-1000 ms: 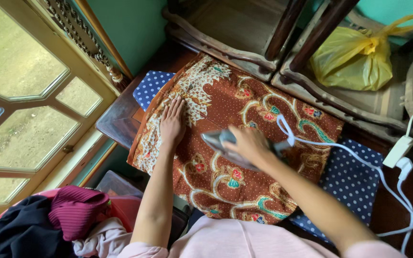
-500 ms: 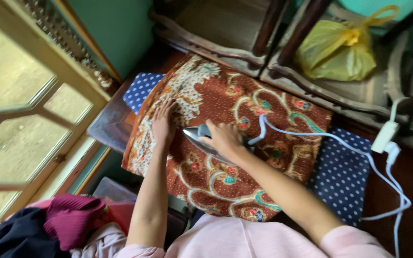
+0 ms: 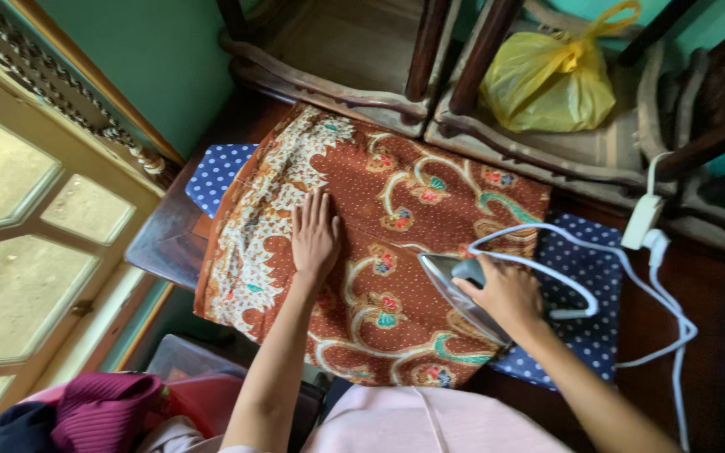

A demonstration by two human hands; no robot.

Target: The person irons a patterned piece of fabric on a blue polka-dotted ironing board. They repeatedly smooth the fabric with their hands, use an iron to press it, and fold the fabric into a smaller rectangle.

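Mid-ironing, pressing pass under way on the patterned brown cloth [image 3: 396, 243], spread flat over a blue dotted pad [image 3: 585, 315] on a dark wooden tabletop [image 3: 157, 247]. Right hand [image 3: 505, 294] wrapped around the handle of the iron [image 3: 455, 289], fingers curled shut on it, soleplate down on the cloth near its right edge, tip pointing left toward the middle. Left hand [image 3: 315, 235] flat on the cloth, fingers straight and close together, gripping nothing, just pinning the fabric left of centre, apart from the iron. White cord [image 3: 547, 264] looping from the iron's rear across the pad to a white plug block [image 3: 641, 222] at right. Yellow plastic bag [image 3: 551, 80] on a wooden chair seat beyond the tabletop, pile of clothes [image 3: 102, 407] low left by the window [image 3: 27, 235]. Next move, as a judgement: calls for a steady glide of the iron over unpressed fabric, left hand kept clear of the hot tip while holding the cloth taut, cord loop kept off the soleplate's path. Wrinkle state of the cloth too fine to tell.
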